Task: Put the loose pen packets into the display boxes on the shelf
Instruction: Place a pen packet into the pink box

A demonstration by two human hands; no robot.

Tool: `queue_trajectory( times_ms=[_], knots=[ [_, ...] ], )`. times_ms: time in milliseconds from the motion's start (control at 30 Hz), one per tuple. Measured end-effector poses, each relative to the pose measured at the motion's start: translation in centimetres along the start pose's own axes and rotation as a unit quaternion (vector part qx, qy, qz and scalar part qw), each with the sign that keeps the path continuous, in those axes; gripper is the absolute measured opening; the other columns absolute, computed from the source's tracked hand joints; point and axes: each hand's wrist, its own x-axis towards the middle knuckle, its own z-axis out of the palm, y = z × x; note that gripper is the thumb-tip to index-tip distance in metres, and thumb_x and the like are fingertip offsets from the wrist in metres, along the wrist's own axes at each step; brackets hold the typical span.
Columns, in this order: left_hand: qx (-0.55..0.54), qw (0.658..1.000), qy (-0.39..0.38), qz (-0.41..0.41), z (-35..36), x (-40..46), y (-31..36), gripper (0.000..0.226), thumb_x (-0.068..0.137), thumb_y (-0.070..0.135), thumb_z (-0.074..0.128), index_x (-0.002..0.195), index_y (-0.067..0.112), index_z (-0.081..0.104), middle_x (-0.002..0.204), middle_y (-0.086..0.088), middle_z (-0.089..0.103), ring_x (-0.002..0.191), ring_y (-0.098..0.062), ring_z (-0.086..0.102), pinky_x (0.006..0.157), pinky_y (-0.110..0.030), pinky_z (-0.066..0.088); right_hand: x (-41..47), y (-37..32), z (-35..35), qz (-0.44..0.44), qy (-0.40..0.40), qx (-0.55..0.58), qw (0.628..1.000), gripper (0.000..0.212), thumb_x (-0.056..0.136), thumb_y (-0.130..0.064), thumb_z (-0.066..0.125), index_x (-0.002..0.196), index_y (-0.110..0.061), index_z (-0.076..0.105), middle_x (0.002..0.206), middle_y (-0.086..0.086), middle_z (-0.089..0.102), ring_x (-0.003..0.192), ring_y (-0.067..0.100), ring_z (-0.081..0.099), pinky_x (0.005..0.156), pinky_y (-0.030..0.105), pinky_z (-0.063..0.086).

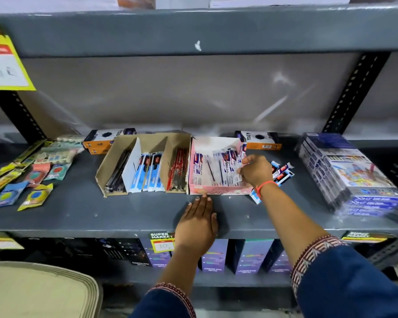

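Note:
A pink display box [218, 190] sits mid-shelf and holds several white pen packets [205, 167]. My right hand [255, 169] is inside its right side, fingers closed on a bunch of those packets. Loose pen packets [283, 172] lie on the shelf just right of the box, behind my wrist. A brown cardboard display box [106, 166] to the left has three compartments: black pens, blue-and-white packets [147, 173] and red pens [177, 172]. My left hand [199, 222] lies flat and empty on the shelf, fingertips at the pink box's front edge.
Stacked blue boxes [354, 175] fill the shelf's right end. Small colourful packets [36, 177] are scattered at the left. Two orange-and-black boxes [106, 140] [260, 140] lie at the back. A price tag [162, 243] hangs on the shelf edge. Purple boxes [251, 255] stand below.

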Motion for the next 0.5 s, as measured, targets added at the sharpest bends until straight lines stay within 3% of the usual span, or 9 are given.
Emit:
queue_trajectory(
  times_ms=[100,233,500],
  knots=[
    [-0.006,1.000,0.014,-0.005,-0.5,-0.1,0.3,0.048,0.093,0.027,0.036,0.135,0.004,0.042,0.142,-0.013,0.044,0.131,-0.028,0.043,0.112,-0.040,0.025,0.8,0.0,0.7,-0.022,0.002,-0.109,0.994,0.025,0.085,0.004,0.045,0.102,0.000,0.063,0.116,0.024,0.063,0.105,0.037,0.060,0.096,0.040,0.050],
    [0.009,0.999,0.036,-0.004,-0.9,-0.1,0.5,0.043,0.080,0.025,0.053,0.115,0.004,0.063,0.119,-0.012,0.065,0.108,-0.025,0.064,0.091,-0.042,0.050,1.1,0.1,1.7,-0.037,-0.005,-0.198,0.979,0.034,0.089,0.000,0.040,0.117,0.003,0.058,0.121,0.026,0.060,0.112,0.040,0.056,0.097,0.041,0.045],
    [0.044,0.998,0.032,0.005,-1.1,-0.2,0.5,0.042,0.075,0.028,0.058,0.110,0.007,0.067,0.113,-0.009,0.069,0.102,-0.022,0.066,0.084,-0.039,0.054,0.7,0.1,2.7,-0.071,-0.009,-0.314,0.947,0.033,0.090,0.001,0.036,0.117,0.007,0.053,0.118,0.025,0.059,0.106,0.041,0.060,0.090,0.042,0.049]
  ],
)
